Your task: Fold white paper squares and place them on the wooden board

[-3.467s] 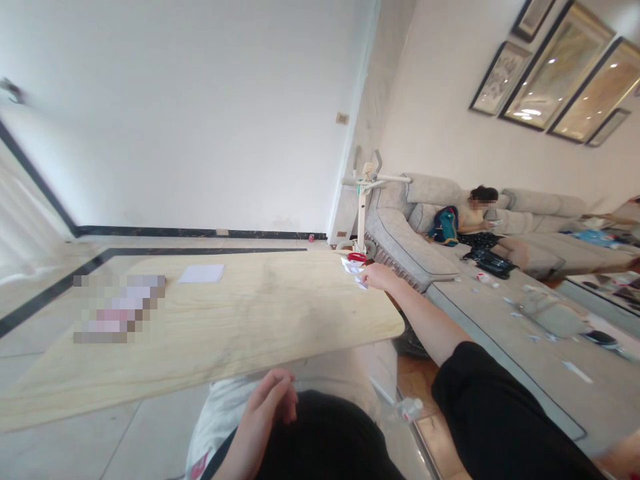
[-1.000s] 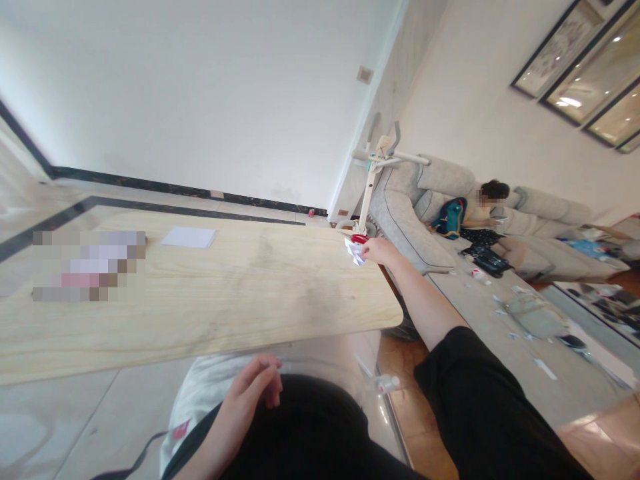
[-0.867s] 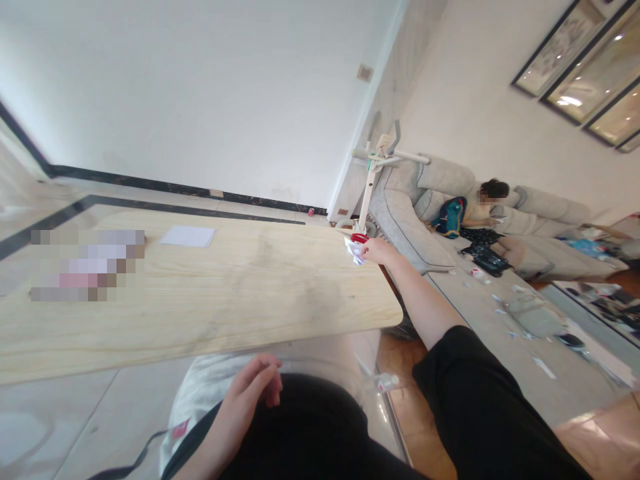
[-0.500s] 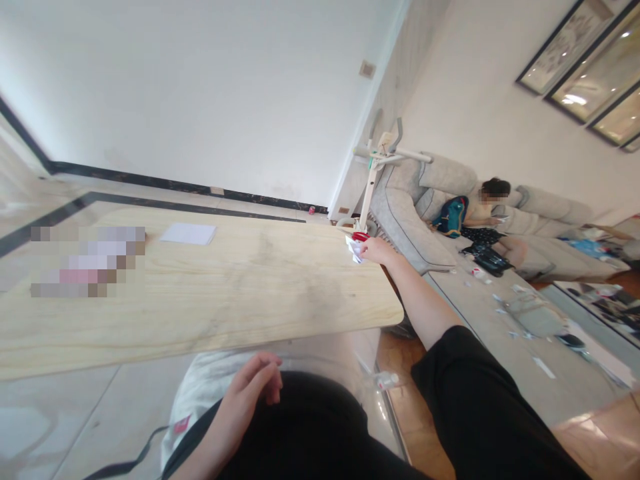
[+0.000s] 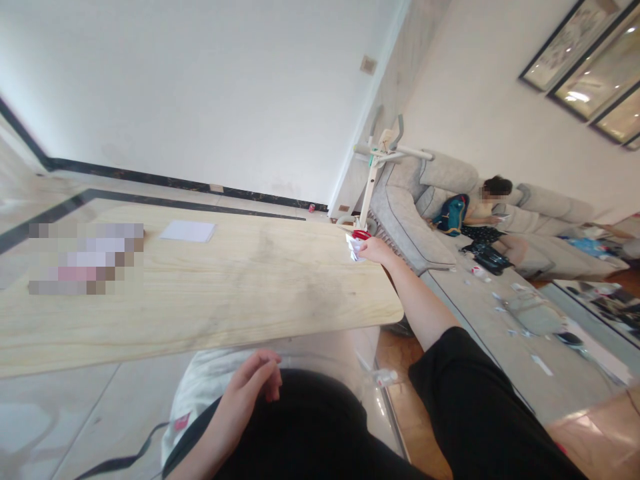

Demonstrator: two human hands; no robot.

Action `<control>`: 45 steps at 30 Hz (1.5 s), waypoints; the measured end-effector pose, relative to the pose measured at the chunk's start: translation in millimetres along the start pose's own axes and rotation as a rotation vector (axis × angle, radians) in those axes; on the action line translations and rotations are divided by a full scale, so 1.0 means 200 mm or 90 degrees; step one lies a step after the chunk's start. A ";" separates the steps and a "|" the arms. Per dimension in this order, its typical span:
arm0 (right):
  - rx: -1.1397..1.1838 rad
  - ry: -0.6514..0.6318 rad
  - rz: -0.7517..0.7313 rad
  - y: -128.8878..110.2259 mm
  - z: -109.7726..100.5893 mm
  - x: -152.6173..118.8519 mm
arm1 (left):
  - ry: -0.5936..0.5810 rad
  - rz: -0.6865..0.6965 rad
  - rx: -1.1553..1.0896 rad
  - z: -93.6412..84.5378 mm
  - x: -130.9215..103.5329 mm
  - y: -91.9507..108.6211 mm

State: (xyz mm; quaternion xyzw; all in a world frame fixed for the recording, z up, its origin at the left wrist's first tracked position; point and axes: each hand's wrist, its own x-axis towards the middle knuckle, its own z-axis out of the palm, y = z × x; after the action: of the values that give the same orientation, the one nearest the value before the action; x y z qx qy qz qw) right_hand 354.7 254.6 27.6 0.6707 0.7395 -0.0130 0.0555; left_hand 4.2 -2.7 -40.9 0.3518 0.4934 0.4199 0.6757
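At the far right corner of the wooden table (image 5: 240, 287), my right hand (image 5: 373, 249) is closed on some crumpled white paper (image 5: 355, 247). Red-handled scissors (image 5: 361, 235) lie right beside the paper, against my fingers; whether I touch them is unclear. My left hand (image 5: 259, 377) is over my lap below the table's near edge, its fingers loosely curled and apart with nothing in them. A stack of white paper (image 5: 188, 231) lies flat on the table's far left part.
A blurred-out patch (image 5: 95, 260) covers something at the table's left end. Behind the right corner stand an exercise machine (image 5: 371, 180) and a grey sofa (image 5: 410, 213), where a person (image 5: 493, 213) sits beside a blue backpack (image 5: 451, 215). Paper scraps lie on the sofa's near part.
The view has shifted very slightly. My right hand stays at the paper with almost no movement, and my left hand has stayed over my lap.
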 end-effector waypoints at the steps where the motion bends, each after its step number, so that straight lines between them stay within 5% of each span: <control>1: 0.000 -0.001 -0.001 0.00 0.00 0.00 | 0.002 0.001 0.003 0.00 0.00 0.00; 45: -0.049 -0.072 0.000 -0.11 -0.01 -0.02 | -0.058 0.002 -0.031 -0.04 0.04 -0.07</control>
State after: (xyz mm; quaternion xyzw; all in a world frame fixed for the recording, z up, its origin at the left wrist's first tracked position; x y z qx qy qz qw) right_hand 333.3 247.9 28.7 0.6662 0.7352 -0.0224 0.1228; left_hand -0.1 -1.2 -58.8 0.3551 0.4510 0.4164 0.7051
